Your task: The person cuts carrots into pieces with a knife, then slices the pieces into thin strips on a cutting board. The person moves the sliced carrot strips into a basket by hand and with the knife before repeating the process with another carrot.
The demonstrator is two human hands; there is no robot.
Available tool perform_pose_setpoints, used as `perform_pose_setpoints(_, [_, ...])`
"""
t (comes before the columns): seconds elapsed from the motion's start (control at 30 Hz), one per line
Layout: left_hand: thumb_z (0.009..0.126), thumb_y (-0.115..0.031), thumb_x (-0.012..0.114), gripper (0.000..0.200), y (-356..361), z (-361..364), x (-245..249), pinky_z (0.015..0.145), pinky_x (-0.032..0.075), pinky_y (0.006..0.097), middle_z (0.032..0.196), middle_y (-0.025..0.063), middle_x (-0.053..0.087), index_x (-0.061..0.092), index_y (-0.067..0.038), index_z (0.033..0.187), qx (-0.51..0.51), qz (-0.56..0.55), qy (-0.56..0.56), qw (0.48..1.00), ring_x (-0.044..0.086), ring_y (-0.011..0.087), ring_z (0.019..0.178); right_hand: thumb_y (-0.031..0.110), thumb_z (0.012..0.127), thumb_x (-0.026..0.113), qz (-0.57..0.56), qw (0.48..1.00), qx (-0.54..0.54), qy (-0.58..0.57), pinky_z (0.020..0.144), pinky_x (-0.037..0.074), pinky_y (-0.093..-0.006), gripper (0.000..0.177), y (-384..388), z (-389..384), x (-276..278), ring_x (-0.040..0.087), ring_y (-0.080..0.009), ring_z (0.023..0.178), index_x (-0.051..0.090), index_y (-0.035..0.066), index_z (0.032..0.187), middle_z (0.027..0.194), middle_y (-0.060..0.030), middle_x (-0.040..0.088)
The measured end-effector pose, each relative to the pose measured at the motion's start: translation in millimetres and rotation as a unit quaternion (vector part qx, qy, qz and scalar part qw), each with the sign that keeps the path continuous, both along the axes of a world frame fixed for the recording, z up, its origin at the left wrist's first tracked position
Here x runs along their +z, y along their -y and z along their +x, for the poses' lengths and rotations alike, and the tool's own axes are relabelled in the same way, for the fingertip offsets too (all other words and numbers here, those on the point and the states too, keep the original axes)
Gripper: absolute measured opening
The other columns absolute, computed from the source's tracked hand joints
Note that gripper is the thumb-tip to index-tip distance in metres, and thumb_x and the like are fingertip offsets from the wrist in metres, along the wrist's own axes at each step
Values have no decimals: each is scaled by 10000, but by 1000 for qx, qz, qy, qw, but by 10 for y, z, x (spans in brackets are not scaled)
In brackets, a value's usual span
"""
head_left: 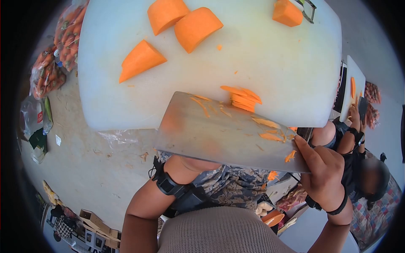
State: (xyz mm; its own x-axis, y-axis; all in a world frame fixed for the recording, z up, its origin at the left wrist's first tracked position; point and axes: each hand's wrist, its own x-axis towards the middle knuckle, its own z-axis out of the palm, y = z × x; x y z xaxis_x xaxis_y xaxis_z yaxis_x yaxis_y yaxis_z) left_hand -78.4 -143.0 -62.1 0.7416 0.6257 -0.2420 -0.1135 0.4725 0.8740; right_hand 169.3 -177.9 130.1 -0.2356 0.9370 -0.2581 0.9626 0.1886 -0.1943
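Note:
My right hand (322,173) is closed around the handle end of a broad cleaver (202,135), its index finger lying along the blade. The blade is held flat, close to the near edge of the white cutting board (270,50), and orange shreds cling to it. Just beyond the blade lies a stack of thin carrot slices (244,99). My left hand (196,163) is mostly behind the cleaver, so its fingers are hidden. Farther up the board are thick carrot chunks (197,28), with a cut wedge (141,61) to their left.
Another carrot chunk (287,13) sits at the board's far right beside a peeler (311,12). Bags of carrots (48,71) lie on the floor at left. On the right, a co-worker (358,168) holds a knife at another board (353,80).

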Motion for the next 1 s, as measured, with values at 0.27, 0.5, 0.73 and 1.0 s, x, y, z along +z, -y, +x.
perform_pose_setpoints(0.27, [985,-271,543,515,-61,36,30,1032,446,436,1403,120,494,406,-53,1431,32,389,-119,913,512,263,1244,12,595,651,13,1000,14,6,442,375,-325,570,-134,-82,-81,458,-168,479,644,5,1165,624,-12,414])
perform_pose_setpoints(0.5, [782,-19,665,248,-203,238,298,821,540,386,1053,130,697,698,-16,1028,193,337,-117,914,675,309,929,-63,513,659,-24,1000,2,10,526,421,-367,678,-303,-207,-229,546,-250,559,629,6,1187,667,-75,513])
perform_pose_setpoints(0.73, [788,-31,671,246,-282,206,295,820,541,381,1055,134,701,700,-8,1031,181,524,-170,815,678,298,921,18,608,678,30,999,41,8,475,398,-329,526,-391,-282,-222,535,-188,525,657,30,1133,627,-29,473])
perform_pose_setpoints(1.0, [909,-218,606,359,70,146,-139,950,494,417,1263,131,614,635,-42,1220,130,146,-64,979,606,300,1118,15,646,674,20,999,16,33,440,379,-319,509,-65,-81,74,459,-157,477,663,27,1154,598,-5,404])
